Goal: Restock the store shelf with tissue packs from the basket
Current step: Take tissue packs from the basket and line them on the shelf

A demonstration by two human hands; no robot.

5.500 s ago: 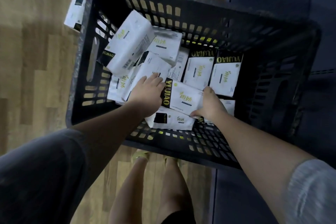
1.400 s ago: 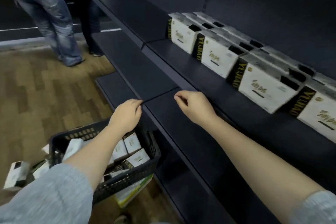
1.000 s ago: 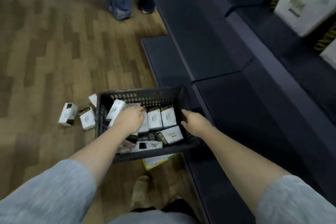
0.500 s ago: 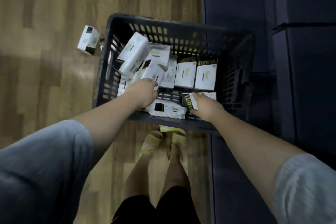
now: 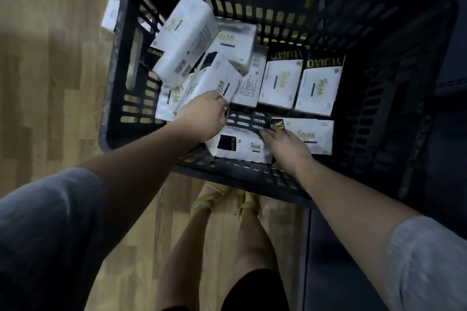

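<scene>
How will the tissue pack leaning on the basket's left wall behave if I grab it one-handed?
The leaning tissue pack looks soft: its film wrap is rounded at the corners, so it would likely dent under the fingers rather than stay rigid. The glossy wrap may be a little slippery. It rests tilted on other packs against the basket wall, so lifting it could shift its neighbours.

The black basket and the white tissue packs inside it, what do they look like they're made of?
The black slotted basket looks like rigid moulded plastic with a matte finish: uniform cut-out slots and a thick, scuffed rim. The white tissue packs appear wrapped in thin, slightly glossy plastic film: soft rounded edges, a faint sheen and printing straight on the wrap. Their contents aren't visible.
</scene>
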